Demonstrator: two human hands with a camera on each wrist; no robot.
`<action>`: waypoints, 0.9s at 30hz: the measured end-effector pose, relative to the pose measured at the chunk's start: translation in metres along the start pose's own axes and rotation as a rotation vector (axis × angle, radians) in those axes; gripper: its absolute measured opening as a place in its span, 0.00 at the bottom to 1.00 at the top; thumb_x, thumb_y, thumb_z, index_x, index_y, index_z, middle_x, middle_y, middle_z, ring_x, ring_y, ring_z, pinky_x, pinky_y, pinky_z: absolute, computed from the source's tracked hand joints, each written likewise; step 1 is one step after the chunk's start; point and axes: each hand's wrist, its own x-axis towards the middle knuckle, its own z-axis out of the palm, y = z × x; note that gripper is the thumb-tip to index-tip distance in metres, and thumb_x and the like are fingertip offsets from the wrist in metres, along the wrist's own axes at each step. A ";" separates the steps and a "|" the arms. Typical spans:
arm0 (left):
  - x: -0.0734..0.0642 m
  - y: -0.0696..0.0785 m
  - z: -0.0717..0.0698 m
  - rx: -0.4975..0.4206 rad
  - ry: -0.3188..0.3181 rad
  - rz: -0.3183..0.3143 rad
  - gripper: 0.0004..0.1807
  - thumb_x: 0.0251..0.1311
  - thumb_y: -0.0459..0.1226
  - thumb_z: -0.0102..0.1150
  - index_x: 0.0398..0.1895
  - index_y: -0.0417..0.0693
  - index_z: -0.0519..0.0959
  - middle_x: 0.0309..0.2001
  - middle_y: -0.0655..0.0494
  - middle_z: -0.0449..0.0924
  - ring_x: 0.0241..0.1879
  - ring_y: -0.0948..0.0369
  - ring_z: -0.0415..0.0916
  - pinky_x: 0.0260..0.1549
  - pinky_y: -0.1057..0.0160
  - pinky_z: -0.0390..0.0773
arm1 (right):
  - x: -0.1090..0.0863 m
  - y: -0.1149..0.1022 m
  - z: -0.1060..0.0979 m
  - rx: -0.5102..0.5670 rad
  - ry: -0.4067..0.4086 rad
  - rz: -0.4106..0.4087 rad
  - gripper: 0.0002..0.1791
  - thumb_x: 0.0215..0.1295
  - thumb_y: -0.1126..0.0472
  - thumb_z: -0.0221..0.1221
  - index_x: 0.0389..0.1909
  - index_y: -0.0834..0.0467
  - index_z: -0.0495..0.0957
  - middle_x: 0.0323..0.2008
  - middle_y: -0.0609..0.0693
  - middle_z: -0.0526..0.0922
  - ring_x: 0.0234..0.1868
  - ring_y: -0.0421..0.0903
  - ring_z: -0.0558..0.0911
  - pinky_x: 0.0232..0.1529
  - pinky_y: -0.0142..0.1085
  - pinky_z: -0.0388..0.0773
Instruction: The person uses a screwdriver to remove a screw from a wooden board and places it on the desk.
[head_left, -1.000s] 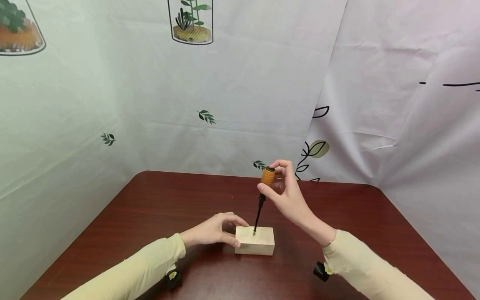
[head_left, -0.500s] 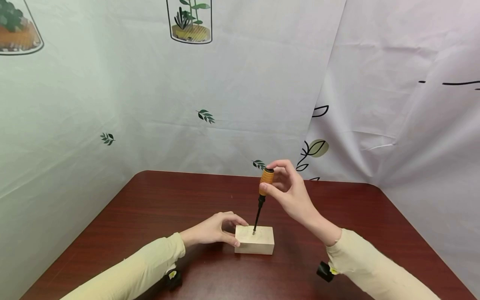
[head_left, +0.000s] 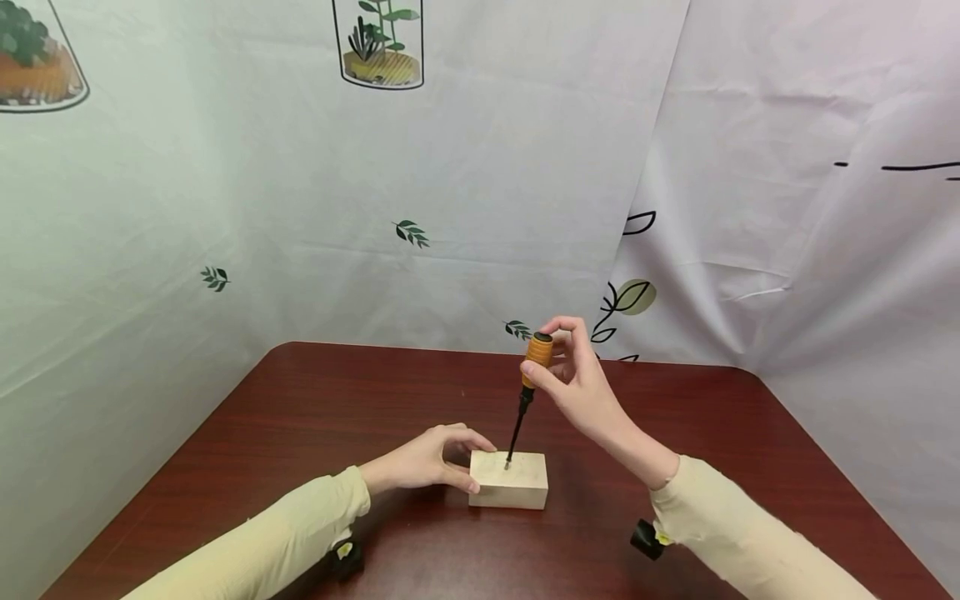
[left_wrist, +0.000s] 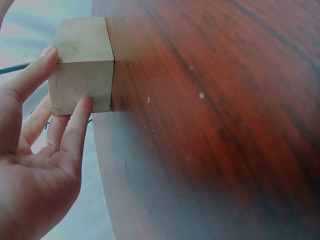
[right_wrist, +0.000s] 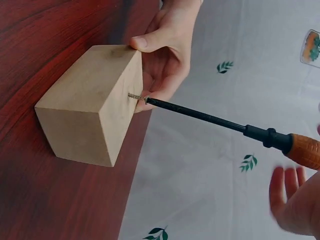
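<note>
A pale wooden block [head_left: 517,493] lies on the dark red table, its left end gripped by my left hand [head_left: 420,458]. The thumb presses the near top edge; the other fingers reach the end and far side in the left wrist view. A small threaded screw [right_wrist: 135,96] stands partly sunk in the block's top face. On its head sits the tip of a black-shafted screwdriver [right_wrist: 200,116], leaning slightly right in the head view. My right hand [head_left: 581,387] holds its orange ribbed handle [head_left: 537,360] between thumb and fingers, index finger over the black end cap.
The table [head_left: 337,400] has rounded far corners. White cloth [head_left: 480,167] printed with leaves and potted plants hangs behind it and at the sides. A black wrist camera [head_left: 647,540] sits under the right sleeve, another [head_left: 347,558] under the left.
My right hand's fingers shift around the screwdriver handle, and the handle's top tips slightly to the right. My left hand and the block stay in place.
</note>
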 end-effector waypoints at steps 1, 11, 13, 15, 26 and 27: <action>0.000 0.000 0.000 0.002 0.000 0.000 0.27 0.51 0.45 0.75 0.56 0.58 0.80 0.50 0.60 0.81 0.51 0.65 0.76 0.54 0.65 0.75 | 0.001 0.000 0.000 -0.017 0.015 0.012 0.25 0.66 0.66 0.62 0.57 0.57 0.58 0.46 0.60 0.75 0.36 0.45 0.84 0.38 0.33 0.82; 0.000 0.001 -0.001 -0.001 -0.007 -0.011 0.26 0.51 0.46 0.75 0.56 0.59 0.80 0.51 0.61 0.80 0.51 0.65 0.75 0.54 0.64 0.75 | -0.002 -0.005 -0.002 -0.012 0.015 -0.043 0.25 0.62 0.68 0.65 0.56 0.58 0.64 0.44 0.57 0.77 0.38 0.43 0.84 0.41 0.32 0.83; 0.000 0.001 -0.001 0.001 -0.007 -0.008 0.26 0.51 0.46 0.75 0.56 0.59 0.80 0.50 0.61 0.80 0.50 0.66 0.75 0.54 0.64 0.75 | -0.004 -0.005 -0.002 -0.031 0.009 -0.073 0.24 0.63 0.68 0.64 0.57 0.57 0.67 0.46 0.57 0.80 0.40 0.42 0.85 0.44 0.32 0.83; 0.000 0.001 -0.001 0.006 -0.006 -0.007 0.27 0.51 0.46 0.75 0.56 0.59 0.80 0.50 0.61 0.80 0.50 0.66 0.76 0.54 0.64 0.75 | -0.005 -0.003 -0.003 -0.030 -0.002 -0.095 0.22 0.66 0.67 0.62 0.59 0.57 0.67 0.49 0.58 0.82 0.44 0.42 0.85 0.47 0.32 0.83; 0.000 0.001 0.000 0.007 0.000 0.000 0.27 0.50 0.45 0.75 0.56 0.58 0.80 0.50 0.61 0.81 0.52 0.64 0.78 0.55 0.65 0.76 | -0.003 0.009 -0.007 -0.106 -0.032 -0.096 0.24 0.70 0.64 0.58 0.57 0.58 0.55 0.49 0.56 0.78 0.35 0.42 0.83 0.37 0.32 0.81; 0.000 0.001 -0.001 0.007 0.002 0.000 0.27 0.50 0.45 0.75 0.56 0.58 0.80 0.50 0.60 0.81 0.52 0.64 0.78 0.54 0.65 0.76 | -0.003 0.008 -0.006 -0.111 -0.020 -0.082 0.25 0.68 0.64 0.61 0.56 0.57 0.56 0.46 0.56 0.77 0.32 0.42 0.83 0.34 0.31 0.81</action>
